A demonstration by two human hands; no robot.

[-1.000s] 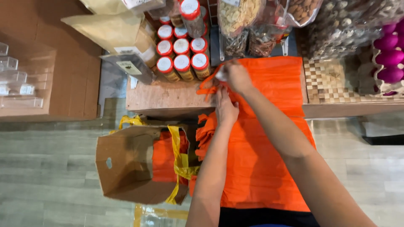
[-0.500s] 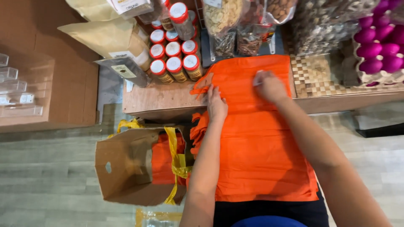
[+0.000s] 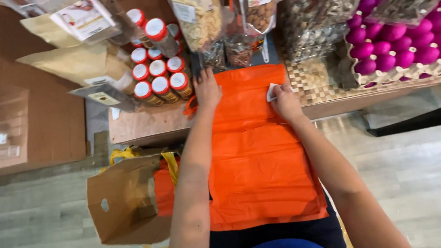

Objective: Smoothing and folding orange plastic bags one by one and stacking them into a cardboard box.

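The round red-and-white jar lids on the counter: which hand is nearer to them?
Left. The left hand lies on the orange fabric bag just beside the round red-and-white jar lids; the right hand rests farther away.

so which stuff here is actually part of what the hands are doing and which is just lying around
In hand:
- orange bag, spread flat over the counter edge
- left hand, pressing its top left corner
- right hand, on its right edge, at a small white tag

Lying about:
- red-capped jars
- purple eggs in a tray
- clear snack packets
- cardboard box on the floor
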